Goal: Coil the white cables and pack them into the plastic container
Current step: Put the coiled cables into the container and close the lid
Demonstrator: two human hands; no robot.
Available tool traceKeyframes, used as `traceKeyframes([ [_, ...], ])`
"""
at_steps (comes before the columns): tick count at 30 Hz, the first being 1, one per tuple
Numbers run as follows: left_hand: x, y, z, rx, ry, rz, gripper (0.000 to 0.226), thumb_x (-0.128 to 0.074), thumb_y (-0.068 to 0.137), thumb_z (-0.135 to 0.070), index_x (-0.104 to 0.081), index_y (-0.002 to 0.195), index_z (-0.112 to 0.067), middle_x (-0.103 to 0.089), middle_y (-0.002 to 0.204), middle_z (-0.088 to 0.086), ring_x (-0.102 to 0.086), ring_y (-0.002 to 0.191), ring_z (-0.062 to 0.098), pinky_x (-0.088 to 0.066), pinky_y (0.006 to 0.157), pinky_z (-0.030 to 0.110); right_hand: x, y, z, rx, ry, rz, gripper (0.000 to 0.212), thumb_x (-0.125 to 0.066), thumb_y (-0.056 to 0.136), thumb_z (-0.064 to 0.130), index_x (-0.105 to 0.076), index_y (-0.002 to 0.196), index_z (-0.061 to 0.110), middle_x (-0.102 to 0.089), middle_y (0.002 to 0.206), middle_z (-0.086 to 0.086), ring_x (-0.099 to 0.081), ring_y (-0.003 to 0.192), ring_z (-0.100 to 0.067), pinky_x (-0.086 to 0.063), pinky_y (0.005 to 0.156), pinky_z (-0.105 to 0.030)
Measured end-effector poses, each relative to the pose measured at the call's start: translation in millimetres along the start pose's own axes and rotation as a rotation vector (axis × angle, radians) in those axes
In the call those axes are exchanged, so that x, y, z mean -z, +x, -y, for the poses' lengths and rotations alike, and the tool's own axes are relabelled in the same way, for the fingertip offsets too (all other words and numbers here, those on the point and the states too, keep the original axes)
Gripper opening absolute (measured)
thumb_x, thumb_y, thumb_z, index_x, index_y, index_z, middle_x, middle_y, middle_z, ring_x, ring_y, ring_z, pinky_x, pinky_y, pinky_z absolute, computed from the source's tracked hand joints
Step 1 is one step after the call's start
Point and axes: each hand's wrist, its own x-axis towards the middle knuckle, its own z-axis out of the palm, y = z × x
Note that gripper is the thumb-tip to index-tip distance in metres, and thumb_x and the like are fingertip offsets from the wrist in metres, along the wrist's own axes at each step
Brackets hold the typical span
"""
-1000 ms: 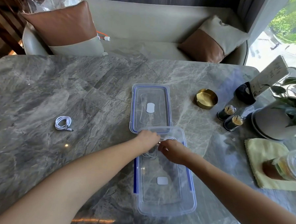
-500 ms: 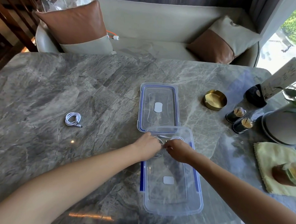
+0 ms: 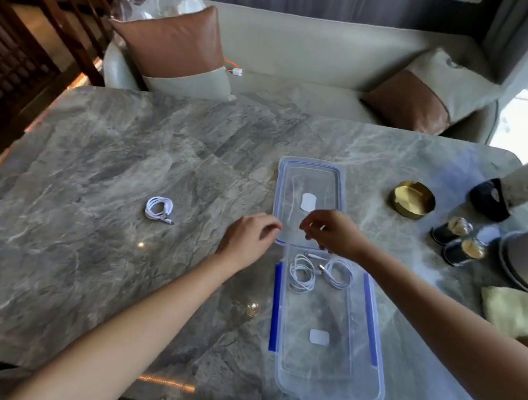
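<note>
**Light, springy, quick to come undone**

The white cables (image 3: pixel 302 276) look light, limp and slippery. I'd pinch a coil across its whole bundle, or it may spring loose. Two lie coiled in the far end of the container (image 3: pixel 330 371), centre right of the frame. A third coil (image 3: pixel 159 209) sits on the table (image 3: pixel 105 161), left of centre. The left hand (image 3: pixel 248 242) and right hand (image 3: pixel 331 234) hover loosely curled, holding nothing. The right hand hides the container's far rim, and the plug ends are hard to make out.
</note>
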Motion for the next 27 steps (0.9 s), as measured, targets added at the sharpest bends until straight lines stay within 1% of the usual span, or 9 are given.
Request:
traceKeyframes([
  [2, 2.1, 1.0, 17.1, 0.208, -0.148, -0.135, 0.012, -0.058, 0.085, -0.019, -0.069, 0.09, -0.02, -0.071, 0.087, -0.004, -0.065, 0.079, 0.013, -0.049, 0.071, 0.023, -6.7, 12.7, 13.2, 0.0, 0.091, -0.008, 0.016, -0.052, 0.086, 0.007, -0.067, 0.091, 0.011, -0.068, 0.074, -0.004, -0.058, 0.048, -0.014, -0.045, 0.039, -0.015],
  [6, 19.8, -8.0, 69.4, 0.629, -0.494, -0.458, 0.01, -0.057, 0.085, -0.006, -0.067, 0.085, -0.005, -0.07, 0.082, 0.02, -0.063, 0.076, 0.026, -0.05, 0.075, 0.037, -48.3, 53.1, 40.8, -0.068, 0.234, 0.111, 0.015, -0.052, 0.089, 0.003, -0.065, 0.095, 0.006, -0.064, 0.084, -0.009, -0.059, 0.057, -0.013, -0.049, 0.045, -0.019],
  [10, 54.3, -39.5, 129.6, 0.901, -0.498, -0.621, 0.02, -0.058, 0.081, -0.016, -0.061, 0.061, -0.017, -0.061, 0.05, -0.006, -0.059, 0.059, 0.026, -0.043, 0.063, 0.03, -108.4, 98.9, 83.3, -0.223, 0.444, 0.19, 0.025, -0.044, 0.092, 0.004, -0.063, 0.109, 0.002, -0.058, 0.098, -0.008, -0.054, 0.078, -0.013, -0.049, 0.059, -0.026],
  [12, 68.5, -45.1, 152.4, 0.99, -0.529, -0.683, 0.013, -0.056, 0.08, -0.016, -0.062, 0.068, -0.015, -0.068, 0.065, 0.01, -0.066, 0.071, 0.036, -0.048, 0.065, 0.035, -133.4, 114.5, 106.5, -0.272, 0.541, 0.208, 0.029, -0.043, 0.093, 0.003, -0.058, 0.118, -0.001, -0.055, 0.093, -0.008, -0.052, 0.077, -0.013, -0.047, 0.061, -0.027],
  [16, 94.4, -38.2, 193.7, 1.086, -0.582, -0.746, 0.027, -0.057, 0.087, -0.017, -0.058, 0.109, -0.002, -0.062, 0.114, 0.03, -0.06, 0.105, 0.044, -0.049, 0.092, 0.053, -171.4, 138.5, 146.7, -0.3, 0.623, 0.253, 0.033, -0.041, 0.095, 0.005, -0.053, 0.125, 0.003, -0.052, 0.081, -0.002, -0.051, 0.07, -0.009, -0.046, 0.063, -0.027],
  [19, 111.6, -35.5, 215.4, 1.039, -0.485, -0.726, 0.027, -0.059, 0.084, -0.014, -0.063, 0.1, 0.007, -0.064, 0.105, 0.032, -0.062, 0.095, 0.036, -0.048, 0.088, 0.044, -198.2, 152.9, 171.7, -0.307, 0.653, 0.281, 0.031, -0.043, 0.095, 0.009, -0.052, 0.124, 0.007, -0.053, 0.098, -0.008, -0.052, 0.088, -0.018, -0.046, 0.07, -0.031],
  [21, 120.1, -31.3, 218.4, 1.022, -0.378, -0.646, 0.017, -0.061, 0.08, -0.014, -0.066, 0.082, 0.002, -0.065, 0.088, 0.03, -0.06, 0.082, 0.03, -0.047, 0.076, 0.037, -212.4, 161.7, 185.3, -0.302, 0.662, 0.302, 0.027, -0.044, 0.094, 0.009, -0.056, 0.118, 0.006, -0.055, 0.088, -0.011, -0.055, 0.078, -0.018, -0.047, 0.064, -0.027],
  [24, 126.7, -27.9, 223.8, 1.023, -0.288, -0.622, 0.015, -0.064, 0.077, -0.01, -0.069, 0.09, -0.005, -0.071, 0.091, 0.019, -0.065, 0.085, 0.03, -0.045, 0.072, 0.03, -229.0, 175.3, 196.9, -0.314, 0.653, 0.313, 0.029, -0.044, 0.094, 0.006, -0.053, 0.118, -0.008, -0.055, 0.075, -0.011, -0.053, 0.058, -0.014, -0.048, 0.045, -0.017],
  [27, 126.8, -33.7, 229.2, 1.035, -0.332, -0.632, 0.02, -0.062, 0.079, -0.007, -0.067, 0.098, -0.005, -0.071, 0.1, 0.014, -0.066, 0.093, 0.028, -0.049, 0.079, 0.028, -240.8, 181.7, 192.5, -0.331, 0.629, 0.356, 0.03, -0.048, 0.094, 0.01, -0.056, 0.117, -0.009, -0.06, 0.094, -0.02, -0.058, 0.063, -0.016, -0.053, 0.053, -0.019],
])
